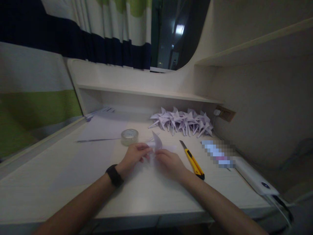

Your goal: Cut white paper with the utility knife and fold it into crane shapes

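Between my two hands is a white paper pinwheel (157,141), one curved blade standing up. My left hand (135,156), with a dark watch on its wrist, pinches the paper from the left. From the right, my right hand (170,162) closes its fingers on the same paper; the exact grip is partly hidden. Just beyond my left hand stands a roll of clear tape (129,137). To the right of my right hand lies a yellow utility knife (193,161) with its blade out.
Several finished paper pinwheels (182,120) lie in a row under the back shelf (146,93). White paper sheets (102,125) spread over the left of the desk (137,202). At right are a blurred-out device (217,155), a white power bank (254,176) with cables and a wall socket (226,113).
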`<action>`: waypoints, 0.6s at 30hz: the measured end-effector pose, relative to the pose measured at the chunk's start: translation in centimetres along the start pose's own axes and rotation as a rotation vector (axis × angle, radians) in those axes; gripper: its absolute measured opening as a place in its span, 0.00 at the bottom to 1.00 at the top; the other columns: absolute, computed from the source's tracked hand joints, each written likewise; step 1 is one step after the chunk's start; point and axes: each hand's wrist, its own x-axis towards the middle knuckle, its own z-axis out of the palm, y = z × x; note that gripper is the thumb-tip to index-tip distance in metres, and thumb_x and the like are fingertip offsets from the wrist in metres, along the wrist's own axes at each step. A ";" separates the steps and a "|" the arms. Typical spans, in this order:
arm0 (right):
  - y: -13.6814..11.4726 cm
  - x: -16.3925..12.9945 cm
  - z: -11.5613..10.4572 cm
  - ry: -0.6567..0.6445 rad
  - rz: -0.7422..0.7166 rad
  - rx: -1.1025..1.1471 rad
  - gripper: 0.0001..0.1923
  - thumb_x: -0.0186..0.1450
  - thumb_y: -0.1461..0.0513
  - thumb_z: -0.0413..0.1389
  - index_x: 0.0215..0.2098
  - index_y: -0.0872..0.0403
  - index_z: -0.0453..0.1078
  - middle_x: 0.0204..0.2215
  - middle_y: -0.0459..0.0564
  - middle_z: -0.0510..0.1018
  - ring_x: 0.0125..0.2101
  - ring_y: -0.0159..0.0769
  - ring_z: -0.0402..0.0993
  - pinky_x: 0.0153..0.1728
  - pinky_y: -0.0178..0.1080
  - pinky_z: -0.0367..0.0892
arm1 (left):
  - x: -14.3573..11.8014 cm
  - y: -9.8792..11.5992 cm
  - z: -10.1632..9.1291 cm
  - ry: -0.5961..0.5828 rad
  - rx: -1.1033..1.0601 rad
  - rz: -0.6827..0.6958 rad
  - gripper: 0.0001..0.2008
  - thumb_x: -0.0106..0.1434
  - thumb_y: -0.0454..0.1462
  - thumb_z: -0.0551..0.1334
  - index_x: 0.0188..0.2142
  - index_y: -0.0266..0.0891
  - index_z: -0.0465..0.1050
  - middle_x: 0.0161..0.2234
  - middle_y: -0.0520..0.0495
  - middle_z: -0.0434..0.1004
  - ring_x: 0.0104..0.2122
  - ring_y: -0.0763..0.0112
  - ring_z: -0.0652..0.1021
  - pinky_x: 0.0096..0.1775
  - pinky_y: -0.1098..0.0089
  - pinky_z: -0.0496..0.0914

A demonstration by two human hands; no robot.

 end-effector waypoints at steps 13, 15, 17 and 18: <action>0.3 0.0 0.2 0.029 -0.021 0.053 0.16 0.60 0.70 0.49 0.46 0.54 0.67 0.43 0.57 0.75 0.42 0.39 0.74 0.40 0.38 0.72 | -0.2 0.2 -0.1 -0.025 -0.007 0.031 0.12 0.54 0.43 0.65 0.28 0.34 0.74 0.22 0.47 0.75 0.22 0.71 0.73 0.21 0.76 0.61; 0.4 0.0 0.2 0.018 -0.028 0.053 0.17 0.60 0.70 0.49 0.46 0.54 0.67 0.44 0.57 0.75 0.42 0.39 0.74 0.40 0.39 0.72 | -0.2 0.1 -0.1 -0.023 -0.013 0.021 0.12 0.54 0.43 0.65 0.29 0.34 0.74 0.22 0.47 0.75 0.22 0.72 0.73 0.21 0.76 0.61; 0.5 0.0 0.3 0.006 -0.026 0.049 0.17 0.60 0.70 0.49 0.46 0.55 0.67 0.44 0.58 0.75 0.42 0.39 0.74 0.40 0.39 0.72 | -0.1 0.0 -0.1 -0.020 -0.013 0.016 0.13 0.54 0.43 0.65 0.29 0.34 0.75 0.22 0.47 0.75 0.22 0.72 0.73 0.21 0.76 0.61; 0.5 0.0 0.3 0.003 -0.026 0.048 0.17 0.60 0.71 0.49 0.46 0.55 0.67 0.44 0.58 0.75 0.42 0.39 0.74 0.40 0.39 0.72 | -0.1 -0.1 -0.1 -0.017 -0.013 0.012 0.13 0.54 0.44 0.65 0.29 0.34 0.75 0.22 0.47 0.75 0.23 0.71 0.73 0.21 0.76 0.61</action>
